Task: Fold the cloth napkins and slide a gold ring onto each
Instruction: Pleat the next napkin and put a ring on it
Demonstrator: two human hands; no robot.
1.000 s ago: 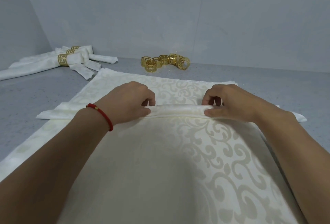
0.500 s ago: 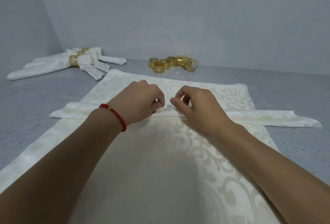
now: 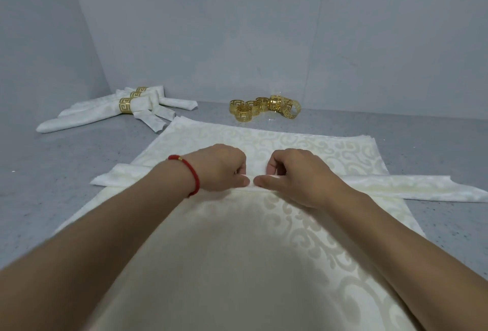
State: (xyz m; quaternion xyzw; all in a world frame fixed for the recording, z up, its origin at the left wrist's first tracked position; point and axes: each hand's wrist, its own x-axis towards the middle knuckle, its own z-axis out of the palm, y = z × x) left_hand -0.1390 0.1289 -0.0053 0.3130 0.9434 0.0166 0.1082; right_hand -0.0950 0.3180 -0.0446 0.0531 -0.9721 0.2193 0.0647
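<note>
Hiding the folded napkin's [image 3: 396,188] middle, both hands pinch it.

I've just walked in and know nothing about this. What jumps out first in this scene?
Two bare hands meet at the middle of the table: the left hand, with a red bracelet on its wrist, and the right hand pinch a long folded napkin strip lying across a flat stack of cream patterned napkins. Behind them a cluster of loose gold rings glints near the wall, and at the far left lie finished napkins already wearing rings.
</note>
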